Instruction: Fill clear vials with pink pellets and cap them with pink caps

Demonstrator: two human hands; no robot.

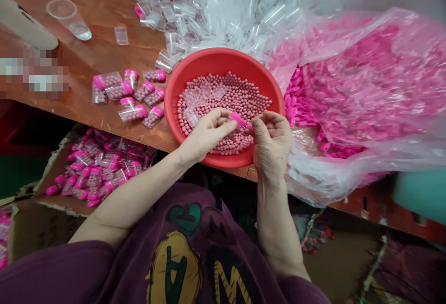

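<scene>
A red plastic bowl (223, 55) holds many small pink beads (240, 93) with several clear tubes (191, 104) lying among them. Over its near side, my left hand (207, 132) pinches a bright pink cap (237, 119) between thumb and fingers. Close beside it, my right hand (273, 139) has its thumb and fingers closed on a smaller pink piece (250, 126), mostly covered by the fingertips. Whether the two pink parts touch, I cannot tell. Left of the bowl, several bead-filled tubes with pink caps (120, 90) lie on the wooden table (94, 25).
Clear empty tubes (216, 7) are heaped behind the bowl. A plastic bag (369, 81) of pink caps spreads on the right. Below the table's edge, a cardboard box (52, 164) holds capped tubes. A clear cup (68, 16) lies tipped at the upper left.
</scene>
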